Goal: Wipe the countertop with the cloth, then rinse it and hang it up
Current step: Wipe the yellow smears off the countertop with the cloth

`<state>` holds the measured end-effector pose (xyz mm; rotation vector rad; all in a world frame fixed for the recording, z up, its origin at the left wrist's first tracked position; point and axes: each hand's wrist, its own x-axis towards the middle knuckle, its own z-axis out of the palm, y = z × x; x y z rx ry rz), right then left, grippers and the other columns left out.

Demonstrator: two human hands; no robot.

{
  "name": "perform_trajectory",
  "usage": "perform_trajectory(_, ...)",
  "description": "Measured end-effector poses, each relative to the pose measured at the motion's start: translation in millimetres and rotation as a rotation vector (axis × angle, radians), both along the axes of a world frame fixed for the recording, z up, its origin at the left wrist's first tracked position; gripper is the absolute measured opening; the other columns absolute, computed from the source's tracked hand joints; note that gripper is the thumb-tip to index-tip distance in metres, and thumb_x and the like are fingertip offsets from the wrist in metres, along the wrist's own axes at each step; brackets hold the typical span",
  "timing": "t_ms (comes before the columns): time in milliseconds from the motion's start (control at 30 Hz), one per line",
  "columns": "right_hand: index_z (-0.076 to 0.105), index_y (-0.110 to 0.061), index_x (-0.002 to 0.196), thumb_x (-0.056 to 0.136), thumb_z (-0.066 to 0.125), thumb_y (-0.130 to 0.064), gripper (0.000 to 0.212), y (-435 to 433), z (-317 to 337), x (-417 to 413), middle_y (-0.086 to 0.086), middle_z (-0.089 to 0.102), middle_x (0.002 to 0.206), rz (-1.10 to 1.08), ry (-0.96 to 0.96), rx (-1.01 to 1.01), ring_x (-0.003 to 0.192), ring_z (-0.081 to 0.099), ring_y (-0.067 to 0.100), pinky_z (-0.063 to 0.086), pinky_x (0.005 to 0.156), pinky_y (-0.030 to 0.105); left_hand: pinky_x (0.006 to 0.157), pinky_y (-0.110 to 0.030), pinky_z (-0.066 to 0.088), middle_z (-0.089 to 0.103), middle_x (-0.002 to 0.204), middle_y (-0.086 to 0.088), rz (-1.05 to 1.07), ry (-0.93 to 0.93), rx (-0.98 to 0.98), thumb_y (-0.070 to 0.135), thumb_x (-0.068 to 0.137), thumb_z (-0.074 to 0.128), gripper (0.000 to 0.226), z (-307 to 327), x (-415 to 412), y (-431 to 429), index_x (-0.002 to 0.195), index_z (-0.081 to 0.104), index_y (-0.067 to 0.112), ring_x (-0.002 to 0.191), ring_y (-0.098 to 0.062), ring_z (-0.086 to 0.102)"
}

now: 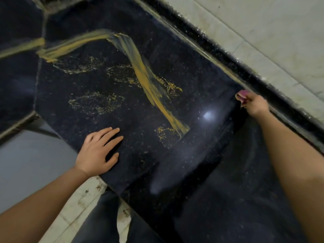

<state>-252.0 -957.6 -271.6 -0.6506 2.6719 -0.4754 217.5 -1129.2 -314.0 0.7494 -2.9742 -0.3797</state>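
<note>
We're mid-wipe: our right hand (255,105) clutches the pink cloth (241,95) at the far right edge of the countertop (201,95). Yellow smears (145,74) remain at centre-left. Our left hand (100,149) rests flat, fingers straight. Rinsing and hanging are undone.

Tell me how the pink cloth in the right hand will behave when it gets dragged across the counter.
Probably floppy and light: the cloth is bunched almost wholly inside the right hand. It likely glides easily, since the dark countertop looks polished and reflects a light. It may spread rather than lift the yellow smear, which lies in long streaks.
</note>
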Motion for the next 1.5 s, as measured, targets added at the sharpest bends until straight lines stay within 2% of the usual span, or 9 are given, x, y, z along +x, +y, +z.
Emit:
perform_trajectory(67, 0.055, -0.009, 0.126, 0.087, 0.049, 0.0, 0.041, 2, -1, 19, 0.015, 0.054, 0.132, 0.068, 0.059, 0.067, 0.123, 0.048, 0.03, 0.033, 0.104, 0.032, 0.093, -0.037, 0.026, 0.058, 0.126, -0.011, 0.0, 0.009, 0.003, 0.043, 0.088, 0.033, 0.051, 1, 0, 0, 0.115, 0.063, 0.011, 0.12, -0.026, 0.039)
perform_trajectory(267, 0.061, -0.007, 0.117, 0.088, 0.05, -0.007, 0.031, 31, -6, 115, 0.017, 0.055, 0.129, 0.168, 0.104, 0.127, 0.117, 0.052, 0.037, 0.04, 0.098, 0.038, 0.092, -0.039, 0.028, 0.059, 0.125, -0.012, -0.013, 0.019, 0.012, 0.051, 0.093, 0.019, 0.065, 0, 0, 0, 0.112, 0.066, 0.009, 0.119, -0.025, 0.04)
perform_trajectory(433, 0.063, -0.008, 0.115, 0.087, 0.051, -0.005, 0.031, 55, -7, 213, 0.015, 0.054, 0.131, 0.225, 0.071, 0.155, 0.119, 0.052, 0.033, 0.038, 0.099, 0.033, 0.09, -0.039, 0.028, 0.061, 0.123, -0.012, -0.016, 0.003, 0.0, 0.045, 0.082, 0.035, 0.055, 1, 0, 0, 0.11, 0.067, 0.009, 0.116, -0.027, 0.044)
perform_trajectory(767, 0.044, -0.012, 0.135, 0.096, 0.041, -0.014, 0.039, 72, 24, 389, 0.007, 0.03, 0.15, 0.158, -0.008, 0.172, 0.139, 0.028, 0.018, 0.019, 0.109, 0.018, 0.1, -0.046, 0.03, 0.046, 0.14, -0.01, -0.034, -0.005, 0.099, 0.053, 0.08, 0.018, 0.073, 5, 2, 0, 0.126, 0.056, 0.011, 0.13, -0.029, 0.038)
perform_trajectory(967, 0.05, -0.013, 0.131, 0.092, 0.036, -0.025, 0.043, 70, 29, 453, 0.006, 0.04, 0.145, 0.144, -0.094, 0.206, 0.134, 0.036, 0.019, 0.024, 0.108, 0.02, 0.087, -0.049, 0.044, 0.06, 0.122, -0.018, -0.088, 0.026, 0.114, 0.044, 0.08, 0.031, 0.062, 10, 6, -2, 0.108, 0.067, 0.003, 0.112, -0.037, 0.056)
perform_trajectory(1067, 0.068, -0.011, 0.105, 0.087, 0.036, -0.021, 0.038, 68, 35, 468, -0.004, 0.067, 0.096, -0.052, -0.378, -0.138, 0.087, 0.061, -0.003, 0.042, 0.077, 0.017, 0.087, -0.049, 0.044, 0.061, 0.121, -0.019, -0.101, 0.019, 0.109, 0.044, 0.08, 0.032, 0.061, 9, 7, -2, 0.107, 0.067, 0.003, 0.111, -0.037, 0.056)
perform_trajectory(1200, 0.068, -0.009, 0.091, 0.085, 0.045, 0.011, 0.031, 67, 47, 453, 0.006, 0.072, 0.083, -0.694, -0.796, -0.836, 0.075, 0.068, 0.015, 0.052, 0.066, 0.022, 0.088, -0.048, 0.043, 0.06, 0.121, -0.018, -0.103, 0.003, 0.107, 0.045, 0.08, 0.031, 0.061, 7, 6, -2, 0.108, 0.067, 0.004, 0.112, -0.036, 0.055)
perform_trajectory(1367, 0.06, -0.006, 0.08, 0.076, 0.057, 0.0, 0.007, 62, 52, 415, 0.004, 0.07, 0.064, -0.949, -0.782, -1.127, 0.056, 0.066, 0.012, 0.054, 0.054, 0.02, 0.086, -0.046, 0.045, 0.062, 0.119, -0.017, -0.115, 0.017, 0.083, 0.043, 0.08, 0.034, 0.058, 5, 6, -3, 0.106, 0.068, 0.004, 0.109, -0.035, 0.057)
perform_trajectory(1500, 0.051, -0.011, 0.062, 0.087, 0.056, 0.003, 0.028, 65, 57, 380, -0.005, 0.062, 0.046, -0.974, -0.498, -1.023, 0.042, 0.057, 0.004, 0.049, 0.043, 0.016, 0.086, -0.046, 0.046, 0.062, 0.12, -0.017, -0.116, 0.021, 0.074, 0.043, 0.08, 0.034, 0.058, 4, 6, -4, 0.106, 0.068, 0.005, 0.109, -0.035, 0.058)
